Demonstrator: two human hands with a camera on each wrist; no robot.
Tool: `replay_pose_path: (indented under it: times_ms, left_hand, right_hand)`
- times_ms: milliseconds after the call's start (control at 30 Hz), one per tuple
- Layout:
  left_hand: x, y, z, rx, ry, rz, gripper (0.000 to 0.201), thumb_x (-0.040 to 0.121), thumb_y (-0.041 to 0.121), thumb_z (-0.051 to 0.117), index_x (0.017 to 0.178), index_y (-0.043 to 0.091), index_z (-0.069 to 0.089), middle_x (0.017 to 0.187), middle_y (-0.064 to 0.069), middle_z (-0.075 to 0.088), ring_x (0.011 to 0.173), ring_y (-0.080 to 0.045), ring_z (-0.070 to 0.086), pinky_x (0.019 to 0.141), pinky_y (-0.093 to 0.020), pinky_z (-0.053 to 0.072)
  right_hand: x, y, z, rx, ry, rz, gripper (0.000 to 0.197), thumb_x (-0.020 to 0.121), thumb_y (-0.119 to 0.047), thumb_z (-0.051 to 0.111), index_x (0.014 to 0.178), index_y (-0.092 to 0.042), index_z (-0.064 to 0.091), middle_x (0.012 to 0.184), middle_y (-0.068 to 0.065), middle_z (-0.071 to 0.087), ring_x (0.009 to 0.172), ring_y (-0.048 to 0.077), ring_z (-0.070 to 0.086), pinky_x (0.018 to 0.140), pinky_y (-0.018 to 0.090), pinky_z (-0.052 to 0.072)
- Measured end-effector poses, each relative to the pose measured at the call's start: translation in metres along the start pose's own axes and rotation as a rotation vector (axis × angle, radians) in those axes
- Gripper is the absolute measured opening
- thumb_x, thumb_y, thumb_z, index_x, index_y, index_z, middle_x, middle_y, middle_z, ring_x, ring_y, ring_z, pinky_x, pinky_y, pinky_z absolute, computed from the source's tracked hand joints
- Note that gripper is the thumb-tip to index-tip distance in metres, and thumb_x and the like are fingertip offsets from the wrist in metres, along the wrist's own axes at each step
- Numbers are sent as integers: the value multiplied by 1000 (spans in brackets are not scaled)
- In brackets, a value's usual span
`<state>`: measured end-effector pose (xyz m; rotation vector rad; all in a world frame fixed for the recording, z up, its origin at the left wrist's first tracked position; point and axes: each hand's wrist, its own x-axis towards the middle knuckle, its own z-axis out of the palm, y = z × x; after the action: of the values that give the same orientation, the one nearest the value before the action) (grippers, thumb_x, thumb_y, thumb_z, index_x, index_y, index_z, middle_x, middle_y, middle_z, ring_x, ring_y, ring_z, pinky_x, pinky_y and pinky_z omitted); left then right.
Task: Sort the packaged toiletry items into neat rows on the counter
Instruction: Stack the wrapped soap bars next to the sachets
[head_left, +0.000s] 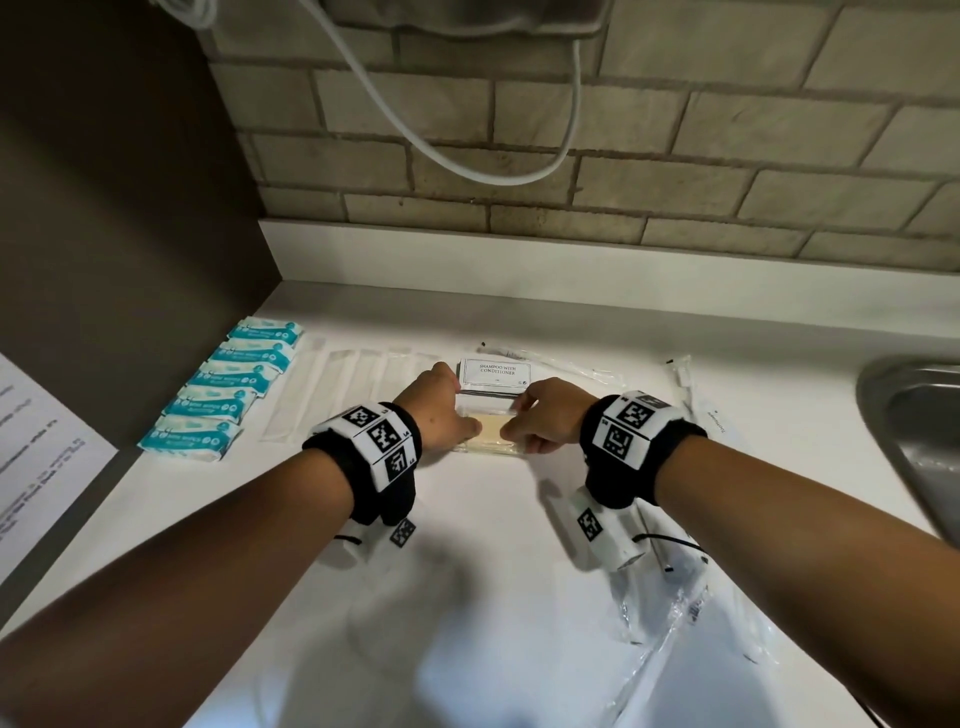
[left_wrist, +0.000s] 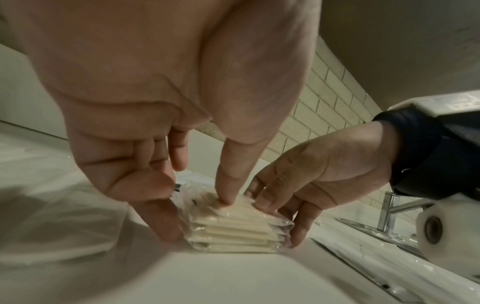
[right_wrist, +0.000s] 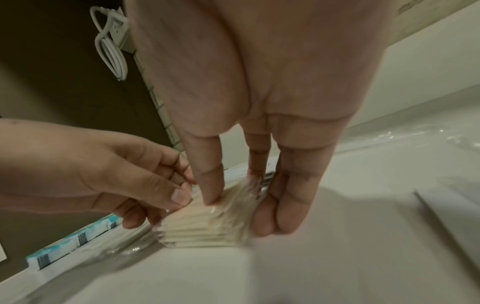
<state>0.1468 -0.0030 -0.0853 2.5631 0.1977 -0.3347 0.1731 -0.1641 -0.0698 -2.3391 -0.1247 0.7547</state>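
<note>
A stack of cream sachets in clear wrap (head_left: 491, 435) lies on the white counter (head_left: 467, 597), just in front of a white packet printed "Shampoo with conditioner" (head_left: 496, 375). My left hand (head_left: 457, 421) grips the stack's left end, thumb on top and fingers down its side. My right hand (head_left: 524, 428) grips the right end the same way. In the left wrist view the stack (left_wrist: 233, 232) shows several layers between my left hand (left_wrist: 200, 218) and the right hand (left_wrist: 311, 174). The right wrist view shows the stack (right_wrist: 205, 228) between my right hand (right_wrist: 241, 214) and the left hand (right_wrist: 116, 174).
Several teal wipe packs (head_left: 223, 395) form a column at the left, with a row of long white packets (head_left: 337, 389) beside them. Clear-wrapped items (head_left: 685, 384) lie at the right, near a steel sink (head_left: 914, 415). A printed paper (head_left: 36, 457) lies at the far left. A white cable (head_left: 498, 176) hangs on the brick wall.
</note>
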Motion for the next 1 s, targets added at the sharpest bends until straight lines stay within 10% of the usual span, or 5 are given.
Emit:
replay_pose_path:
  times_ms: [333, 600, 733, 900, 1000]
  left_hand:
    - [1, 3, -3, 85, 3, 27, 49, 78, 33, 73, 113, 12, 46, 111, -4, 56, 97, -23, 59, 78, -30, 46]
    - [3, 6, -7, -32, 19, 23, 47, 80, 25, 71, 117, 13, 45, 108, -5, 54, 92, -20, 56, 72, -26, 39]
    - [6, 23, -12, -32, 60, 65, 48, 83, 30, 70, 121, 16, 45, 112, -5, 59, 93, -20, 57, 73, -26, 39]
    - [23, 78, -5, 53, 43, 216, 50, 92, 35, 60, 135, 17, 43, 126, -10, 59, 106, -27, 59, 88, -29, 45]
    - [45, 117, 9, 156, -8, 250, 50, 95, 35, 52, 138, 14, 41, 134, -15, 55, 118, -34, 56, 98, -36, 46]
  right_hand:
    - [-6, 0, -1, -38, 77, 11, 22, 71, -22, 74, 65, -10, 57, 88, 18, 75, 64, 21, 59, 82, 39, 57]
    - [-17, 1, -7, -55, 107, -26, 28, 78, -29, 73, 62, -16, 54, 72, 9, 72, 57, 19, 56, 67, 28, 49]
    - [-23, 10, -28, -40, 196, -37, 28, 82, -36, 70, 72, -15, 56, 78, 11, 70, 71, 22, 63, 79, 37, 54]
    - [-35, 43, -71, -261, 292, 48, 34, 84, -37, 68, 95, -5, 67, 92, 8, 68, 85, 24, 63, 72, 30, 49]
    - [-38, 70, -93, -457, 272, 156, 38, 85, -41, 63, 80, -4, 63, 94, 10, 66, 78, 25, 58, 59, 28, 45]
